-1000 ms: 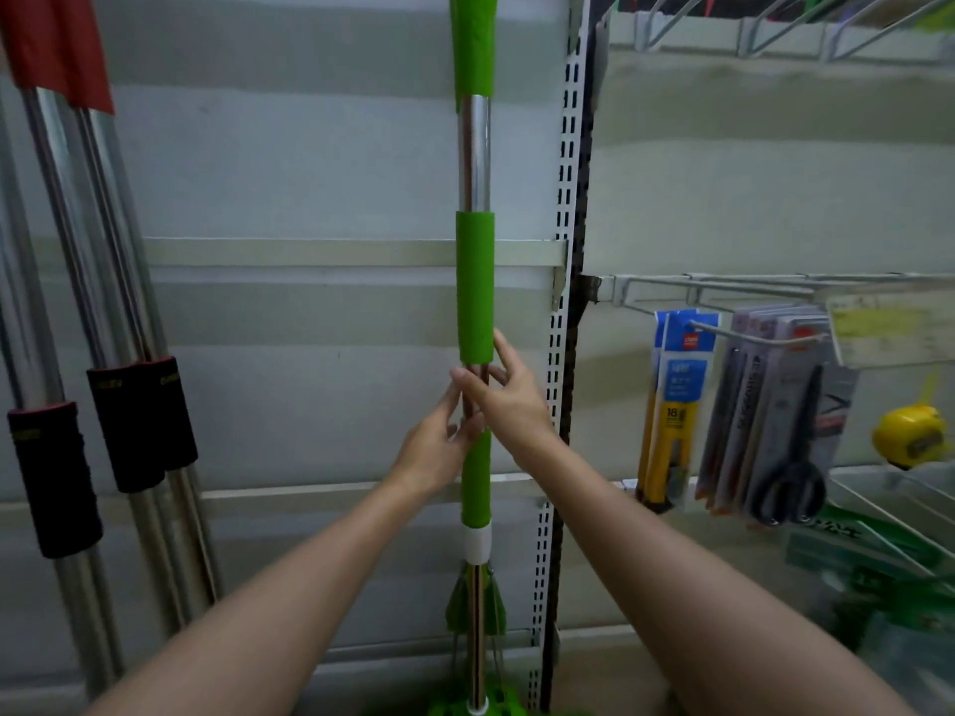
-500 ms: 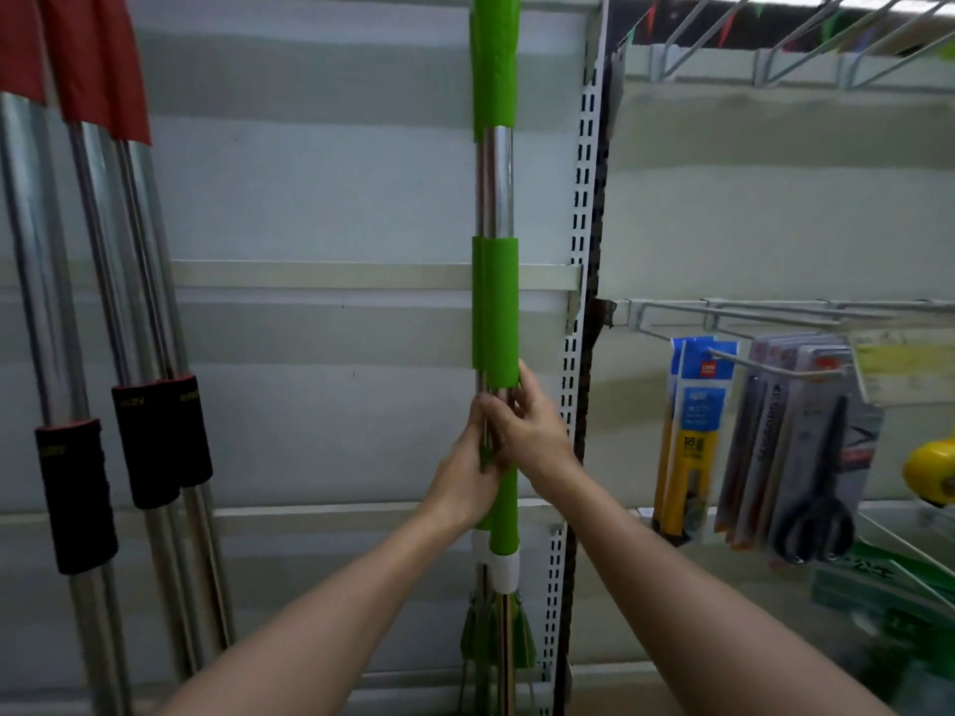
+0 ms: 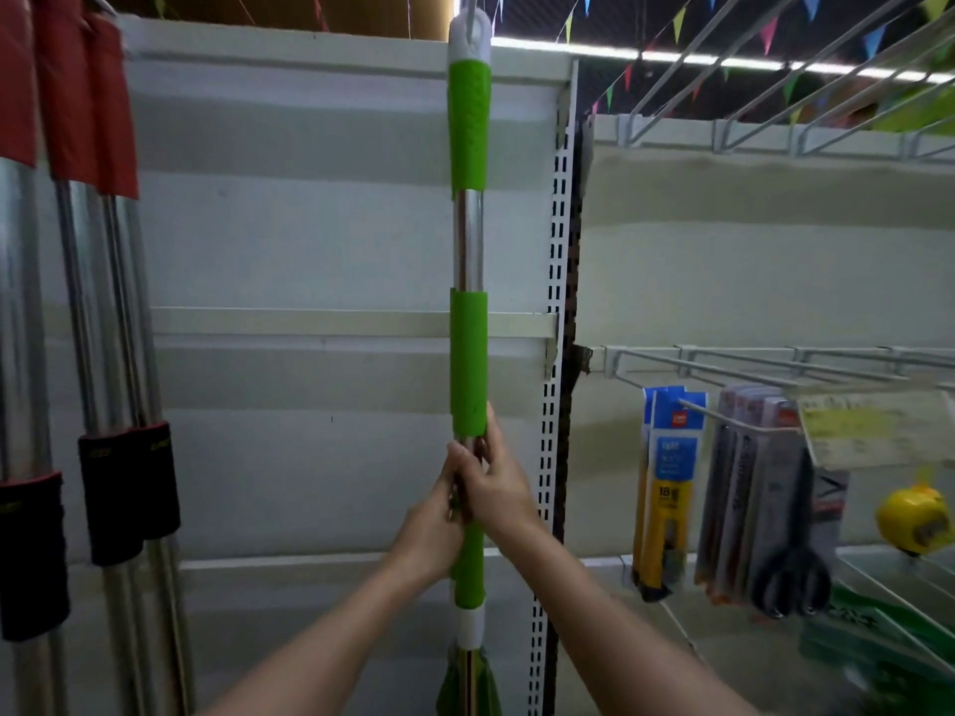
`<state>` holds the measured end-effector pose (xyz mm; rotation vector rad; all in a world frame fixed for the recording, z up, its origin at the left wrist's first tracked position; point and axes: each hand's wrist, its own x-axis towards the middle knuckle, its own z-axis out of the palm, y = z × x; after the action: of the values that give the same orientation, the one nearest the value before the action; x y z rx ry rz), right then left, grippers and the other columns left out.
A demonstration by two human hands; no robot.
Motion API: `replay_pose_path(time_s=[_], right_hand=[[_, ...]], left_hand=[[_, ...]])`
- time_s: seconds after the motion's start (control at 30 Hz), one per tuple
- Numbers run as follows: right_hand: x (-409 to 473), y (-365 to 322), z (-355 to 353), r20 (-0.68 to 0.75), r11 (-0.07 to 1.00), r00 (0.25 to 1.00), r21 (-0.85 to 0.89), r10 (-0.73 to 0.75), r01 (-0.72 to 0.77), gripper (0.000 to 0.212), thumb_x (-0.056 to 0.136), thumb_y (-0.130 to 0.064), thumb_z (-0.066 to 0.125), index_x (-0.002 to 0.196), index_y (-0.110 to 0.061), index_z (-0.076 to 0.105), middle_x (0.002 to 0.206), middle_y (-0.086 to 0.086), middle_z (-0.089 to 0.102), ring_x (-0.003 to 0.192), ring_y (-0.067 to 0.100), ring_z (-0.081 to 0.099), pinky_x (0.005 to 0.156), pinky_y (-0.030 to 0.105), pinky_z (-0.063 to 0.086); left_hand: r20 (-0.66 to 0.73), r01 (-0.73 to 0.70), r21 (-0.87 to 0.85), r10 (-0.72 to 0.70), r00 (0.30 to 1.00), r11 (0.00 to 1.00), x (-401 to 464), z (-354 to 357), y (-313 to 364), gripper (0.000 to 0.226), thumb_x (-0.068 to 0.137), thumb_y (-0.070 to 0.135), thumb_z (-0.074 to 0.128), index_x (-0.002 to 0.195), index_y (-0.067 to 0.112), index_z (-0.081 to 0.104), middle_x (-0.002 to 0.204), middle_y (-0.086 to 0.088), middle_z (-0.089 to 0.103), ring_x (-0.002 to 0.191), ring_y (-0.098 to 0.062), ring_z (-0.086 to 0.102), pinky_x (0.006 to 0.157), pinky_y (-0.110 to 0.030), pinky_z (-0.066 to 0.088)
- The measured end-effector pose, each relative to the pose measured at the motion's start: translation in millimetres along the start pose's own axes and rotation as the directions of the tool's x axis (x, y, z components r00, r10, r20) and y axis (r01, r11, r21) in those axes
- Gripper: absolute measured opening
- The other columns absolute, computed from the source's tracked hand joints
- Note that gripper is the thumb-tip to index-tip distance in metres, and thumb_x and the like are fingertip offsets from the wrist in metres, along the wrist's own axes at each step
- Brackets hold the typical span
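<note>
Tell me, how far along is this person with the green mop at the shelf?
Looks done: the mop stands upright, its white cap at what seems a hook up top. In hand: the left hand and right hand both grip it below the middle green sleeve. Left: letting go, if it really hangs; that is hard to tell.

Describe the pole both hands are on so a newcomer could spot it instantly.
Find the white slotted shelf upright mid-wall. Just left of it stands a chrome pole with bright green foam sleeves and a white cap, gripped by the left hand and right hand. The chrome poles at far left wear red and black sleeves; only this one is green.
</note>
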<state>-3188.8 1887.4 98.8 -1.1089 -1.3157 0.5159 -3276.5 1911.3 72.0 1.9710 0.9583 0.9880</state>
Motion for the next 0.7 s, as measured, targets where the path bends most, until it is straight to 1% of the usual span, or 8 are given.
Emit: replay_pose_path(time_s=[0.1, 0.2, 0.27, 0.33, 0.43, 0.53, 0.63, 0.7], right_hand=[[0.0, 0.5, -1.4, 0.007, 0.999, 1.0, -0.04, 0.0, 0.0, 0.065, 0.098, -0.019, 0.049, 0.151, -0.037, 0.015, 0.138, -0.003, 0.052, 0.126, 0.011, 0.048, 0.103, 0.029, 0.042], [-1.5, -2.6, -2.0, 0.029, 0.998, 0.999, -0.056, 0.019, -0.018, 0.066, 0.098, -0.018, 0.048, 0.151, -0.038, 0.012, 0.136, -0.007, 0.049, 0.122, 0.006, 0.045, 0.096, 0.022, 0.039], [-2.9, -5.2, -1.7, 0.029, 0.998, 0.999, -0.063, 0.029, -0.027, 0.067, 0.098, -0.018, 0.048, 0.151, -0.038, 0.012, 0.139, -0.004, 0.049, 0.127, 0.011, 0.046, 0.095, 0.021, 0.039], [-1.4, -5.4, -3.2, 0.023, 0.995, 0.998, -0.086, 0.05, -0.048, 0.069, 0.098, -0.017, 0.049, 0.151, -0.038, 0.01, 0.142, -0.002, 0.048, 0.13, 0.016, 0.046, 0.091, 0.016, 0.04], [-3.4, -7.7, -6.4, 0.032, 0.987, 0.996, -0.144, 0.078, -0.072, 0.075, 0.096, -0.017, 0.053, 0.151, -0.038, 0.007, 0.144, 0.0, 0.047, 0.132, 0.019, 0.044, 0.082, 0.005, 0.039], [-5.0, -7.6, -10.6, 0.034, 0.986, 0.994, -0.141, 0.1, -0.094, 0.078, 0.094, -0.022, 0.057, 0.151, -0.037, 0.007, 0.143, 0.004, 0.048, 0.133, 0.021, 0.044, 0.089, 0.019, 0.039], [-5.1, -9.2, -13.6, 0.051, 0.982, 0.992, -0.152, 0.118, -0.109, 0.079, 0.093, -0.026, 0.059, 0.152, -0.037, 0.007, 0.145, 0.003, 0.046, 0.133, 0.022, 0.044, 0.092, 0.023, 0.039], [-4.8, -10.3, -13.7, 0.064, 0.982, 0.99, -0.148, 0.129, -0.118, 0.076, 0.093, -0.026, 0.059, 0.151, -0.037, 0.01, 0.145, 0.003, 0.046, 0.134, 0.022, 0.043, 0.101, 0.031, 0.041]], left_hand=[[0.0, 0.025, 0.024, -0.025, 1.0, 0.999, 1.1, 2.9, 2.0, 0.051, 0.101, 0.031, 0.036, 0.143, 0.051, 0.015, 0.128, -0.004, 0.058, 0.111, -0.025, 0.06, 0.093, -0.039, 0.051], [0.004, 0.027, -0.011, -0.027, 1.0, 1.0, 1.2, 2.4, 2.2, 0.05, 0.096, 0.038, 0.041, 0.116, 0.078, 0.018, 0.136, -0.006, 0.053, 0.117, -0.027, 0.057, 0.099, -0.048, 0.047], [0.017, 0.041, 0.016, -0.042, 0.999, 0.999, -0.6, 0.4, 7.3, 0.05, 0.097, 0.036, 0.04, 0.126, 0.069, 0.017, 0.137, -0.005, 0.052, 0.118, -0.027, 0.055, 0.098, -0.044, 0.047], [0.004, 0.071, 0.055, -0.071, 0.997, 0.996, -0.8, 0.1, 10.8, 0.048, 0.1, 0.033, 0.035, 0.144, 0.045, 0.019, 0.133, -0.005, 0.054, 0.116, -0.027, 0.056, 0.091, -0.034, 0.048], [-0.015, 0.093, 0.082, -0.092, 0.996, 0.992, -2.9, -0.7, 13.1, 0.045, 0.1, 0.029, 0.038, 0.144, 0.033, 0.028, 0.129, -0.009, 0.058, 0.113, -0.028, 0.058, 0.091, -0.033, 0.048], [-0.02, 0.087, 0.061, -0.086, 0.996, 0.994, -1.7, -4.2, 9.8, 0.053, 0.096, 0.02, 0.048, 0.143, 0.035, 0.029, 0.132, -0.009, 0.057, 0.115, -0.027, 0.058, 0.098, -0.041, 0.049], [-0.008, 0.055, 0.012, -0.055, 0.998, 0.998, -2.4, -7.1, 10.6, 0.059, 0.093, 0.012, 0.053, 0.137, 0.044, 0.031, 0.133, -0.002, 0.053, 0.12, -0.025, 0.054, 0.101, -0.044, 0.046], [0.015, 0.056, 0.02, -0.056, 0.998, 0.998, -3.8, -8.0, 13.0, 0.062, 0.092, 0.01, 0.054, 0.142, 0.036, 0.029, 0.13, -0.001, 0.052, 0.122, -0.025, 0.052, 0.102, -0.043, 0.045]])
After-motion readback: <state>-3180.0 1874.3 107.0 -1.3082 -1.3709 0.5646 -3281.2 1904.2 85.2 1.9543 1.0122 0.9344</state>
